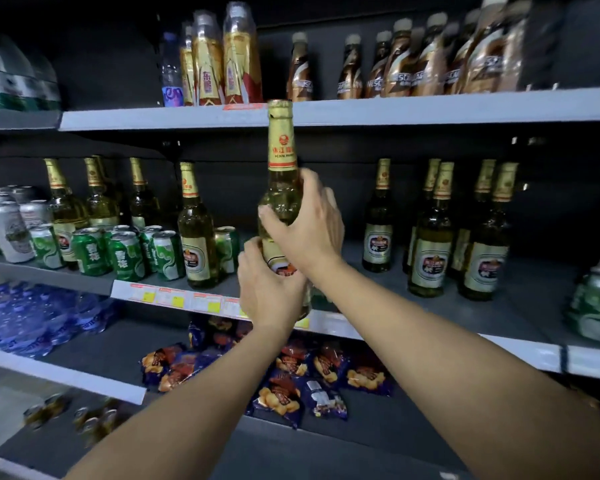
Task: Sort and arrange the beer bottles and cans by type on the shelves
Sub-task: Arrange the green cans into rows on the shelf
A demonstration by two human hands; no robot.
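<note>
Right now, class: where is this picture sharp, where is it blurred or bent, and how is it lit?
Head view: the held beer bottle and both hands are sharpest; the corner water bottles and tipped can blur; the shelf edge bows from wide-angle distortion; lighting is dim.

The tall clear-glass beer bottle with gold foil neck (282, 188) carries "PEARL RIVER" beneath Chinese characters on its neck label. On the top shelf, brown plastic coffee bottles with cream caps (400, 60) read "NESCAFE". The green aluminium cans (127, 254) bear white Chinese characters "雪花". Yellow shelf-edge price tags (177, 299) are too blurred to read.
</note>
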